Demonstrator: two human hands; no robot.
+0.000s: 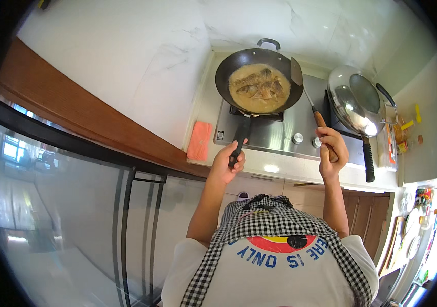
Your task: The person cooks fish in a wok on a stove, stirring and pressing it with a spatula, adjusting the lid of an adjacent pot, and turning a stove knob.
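Note:
My left hand grips the black handle of a dark wok, which sits over the left burner of the gas stove. Browned fish lies in cloudy, pale brown broth inside it. In my right hand is the wooden handle of a metal spatula. The spatula's blade is at the wok's right rim; whether it touches the rim I cannot tell.
A second pan with a shiny metal and glass lid occupies the stove's right side. A folded orange cloth lies on the counter at the left, near the marbled wall. Bottles and a plastic container stand at the far right.

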